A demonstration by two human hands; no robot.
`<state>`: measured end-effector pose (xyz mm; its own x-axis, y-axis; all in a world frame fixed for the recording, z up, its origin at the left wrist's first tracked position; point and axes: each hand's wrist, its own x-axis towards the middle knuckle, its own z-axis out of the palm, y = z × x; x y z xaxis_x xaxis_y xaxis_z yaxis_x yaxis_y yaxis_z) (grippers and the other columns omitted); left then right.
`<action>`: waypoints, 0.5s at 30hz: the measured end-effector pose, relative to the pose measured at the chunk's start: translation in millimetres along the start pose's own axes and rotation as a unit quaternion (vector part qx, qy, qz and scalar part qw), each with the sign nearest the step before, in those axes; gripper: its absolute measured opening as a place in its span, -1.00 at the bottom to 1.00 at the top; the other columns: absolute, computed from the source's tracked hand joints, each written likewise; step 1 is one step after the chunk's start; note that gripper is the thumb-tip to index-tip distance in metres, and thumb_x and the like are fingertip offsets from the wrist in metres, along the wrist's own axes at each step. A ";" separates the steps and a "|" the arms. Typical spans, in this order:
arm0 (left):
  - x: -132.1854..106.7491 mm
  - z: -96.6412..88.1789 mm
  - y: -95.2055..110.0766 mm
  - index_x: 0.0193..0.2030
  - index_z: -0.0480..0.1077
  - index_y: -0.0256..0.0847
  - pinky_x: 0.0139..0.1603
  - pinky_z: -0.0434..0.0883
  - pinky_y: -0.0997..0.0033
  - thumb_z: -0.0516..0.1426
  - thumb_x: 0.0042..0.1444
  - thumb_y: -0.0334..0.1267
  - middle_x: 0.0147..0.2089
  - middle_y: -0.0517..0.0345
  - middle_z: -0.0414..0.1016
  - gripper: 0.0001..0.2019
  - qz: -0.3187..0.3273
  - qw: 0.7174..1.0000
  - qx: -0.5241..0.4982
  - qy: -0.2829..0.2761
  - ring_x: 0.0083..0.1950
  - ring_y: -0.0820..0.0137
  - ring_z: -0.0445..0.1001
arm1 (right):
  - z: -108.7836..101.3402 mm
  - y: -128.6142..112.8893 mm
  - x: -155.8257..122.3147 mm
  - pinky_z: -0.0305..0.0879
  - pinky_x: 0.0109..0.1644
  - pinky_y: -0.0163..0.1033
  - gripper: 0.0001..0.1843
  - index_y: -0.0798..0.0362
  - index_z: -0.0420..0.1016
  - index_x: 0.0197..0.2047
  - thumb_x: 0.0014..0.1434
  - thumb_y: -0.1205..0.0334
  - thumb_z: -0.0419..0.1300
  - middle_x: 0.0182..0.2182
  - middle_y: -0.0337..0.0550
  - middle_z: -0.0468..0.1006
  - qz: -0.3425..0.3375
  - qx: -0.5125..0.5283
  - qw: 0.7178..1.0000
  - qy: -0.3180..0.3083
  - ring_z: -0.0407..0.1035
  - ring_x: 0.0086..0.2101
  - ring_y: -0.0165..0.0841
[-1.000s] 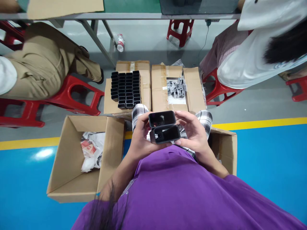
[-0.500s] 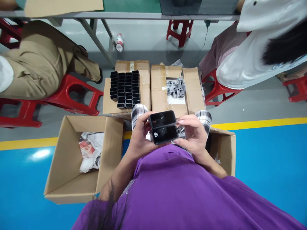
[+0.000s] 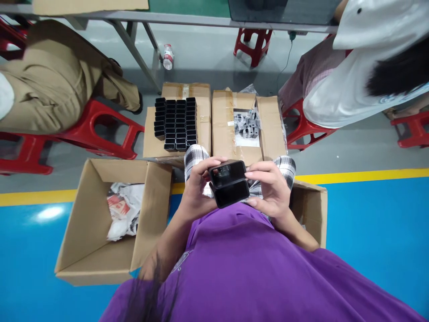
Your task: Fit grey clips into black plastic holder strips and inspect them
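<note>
Two black rectangular open-ended housings [image 3: 229, 184] are held together above my lap, one against the other, their hollow ends facing up toward me. My left hand [image 3: 199, 185] grips the pair from the left side, fingers above and thumb below. On the other side, my right hand [image 3: 270, 185] has its fingertips at the right edge of the housings, fingers and thumb apart around that side. Ahead of my knees, rows of similar black housings [image 3: 176, 125] stand on a cardboard box [image 3: 150, 145].
A taped carton [image 3: 223, 125] shows small clear-wrapped parts [image 3: 247, 124] through its opening. An open cardboard box [image 3: 77, 223] with crumpled wrapping [image 3: 125, 210] is at left; another box [image 3: 318, 210] is at right. Seated people on red stools [image 3: 110, 129] flank me, below a long table [image 3: 187, 18].
The two housings have tilted slightly, with the lower one shifting down a little. My right thumb has moved away from the lower housing's corner. The view has shifted slightly.
</note>
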<state>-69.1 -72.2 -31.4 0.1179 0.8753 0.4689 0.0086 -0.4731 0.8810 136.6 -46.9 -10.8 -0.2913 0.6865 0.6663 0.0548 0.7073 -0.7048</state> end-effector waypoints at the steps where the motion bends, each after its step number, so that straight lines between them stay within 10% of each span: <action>1: -1.5 -3.6 -2.5 0.33 0.20 0.07 0.14 0.53 0.26 0.42 -0.01 -0.34 0.30 -0.03 0.40 -0.20 -0.003 1.000 0.015 -0.008 0.30 0.19 0.43 | -0.7 -1.4 3.0 0.56 -0.04 -0.06 -0.58 -0.14 0.47 0.21 0.30 0.09 0.29 -0.07 -0.08 0.47 0.011 -0.016 1.000 -0.016 0.47 -0.07 -0.22; 8: -30.3 -27.8 -29.1 0.29 0.22 -0.08 0.28 0.46 0.10 0.41 0.02 -0.21 0.25 -0.09 0.44 -0.28 -0.130 0.980 0.123 -0.088 0.27 0.13 0.47 | 14.5 25.5 3.7 0.53 0.12 0.05 -0.88 -0.01 0.57 -0.07 0.32 0.24 0.26 0.20 0.07 0.37 0.065 -0.134 0.962 -0.229 0.42 0.12 -0.13; 15: -67.9 -63.2 -45.9 0.33 0.22 -0.14 0.39 0.35 0.00 0.31 0.13 -0.08 0.42 -0.17 0.27 -0.33 -0.242 0.938 0.243 -0.047 0.43 0.09 0.29 | 92.8 86.9 -10.4 0.55 0.02 0.10 -0.92 0.08 0.62 -0.24 0.28 0.29 0.28 0.09 0.13 0.53 0.011 -0.168 0.932 -0.321 0.47 0.02 -0.05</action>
<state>-140.2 -103.6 -99.7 0.0698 0.9975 -0.0055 0.5323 -0.0326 0.8459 55.8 -8.2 -101.6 -0.7915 0.5358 0.2940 0.3319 0.7807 -0.5295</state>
